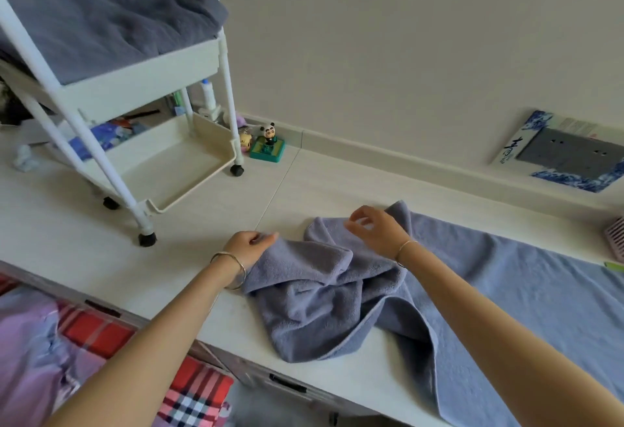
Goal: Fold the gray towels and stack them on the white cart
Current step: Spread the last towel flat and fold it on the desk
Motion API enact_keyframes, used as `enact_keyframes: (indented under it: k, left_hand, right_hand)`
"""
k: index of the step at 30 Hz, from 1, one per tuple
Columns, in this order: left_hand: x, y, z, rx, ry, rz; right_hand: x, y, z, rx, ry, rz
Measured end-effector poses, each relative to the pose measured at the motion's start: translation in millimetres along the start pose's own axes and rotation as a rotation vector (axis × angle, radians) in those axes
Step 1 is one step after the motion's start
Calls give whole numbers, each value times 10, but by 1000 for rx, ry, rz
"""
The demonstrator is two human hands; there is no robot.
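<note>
A gray towel (472, 291) lies spread on the white tabletop (118, 251), its left end bunched into loose folds. My left hand (248, 246) pinches the towel's left corner at the table surface. My right hand (374, 227) hovers over the far bunched edge with its fingers loosely spread, holding nothing. At the upper left stands the white cart (141, 78), its top tray filled with a dark gray towel (111, 18) lying in a rumpled heap.
The cart's lower tray (175, 170) and wheels stand on the tabletop left of the towel. A panda figure on a green base (268, 146) sits by the wall. A blue-patterned board (567, 153) leans at right. Plaid fabric (101, 332) lies below the table's front edge.
</note>
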State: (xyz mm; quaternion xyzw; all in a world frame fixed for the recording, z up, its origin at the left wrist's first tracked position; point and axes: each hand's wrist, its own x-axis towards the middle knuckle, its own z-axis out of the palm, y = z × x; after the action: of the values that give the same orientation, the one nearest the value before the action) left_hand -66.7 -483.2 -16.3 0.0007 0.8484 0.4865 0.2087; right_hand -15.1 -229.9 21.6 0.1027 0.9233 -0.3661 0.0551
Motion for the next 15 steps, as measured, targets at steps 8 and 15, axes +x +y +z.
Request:
enact_keyframes:
  k: [8,15]
  left_hand:
    - [53,108,-153,-132,-80,157]
    - [197,220,-687,-351,-46,245]
  right_hand:
    - [495,-175,424,19,-304,65]
    - [857,-269,403,162,-862,198]
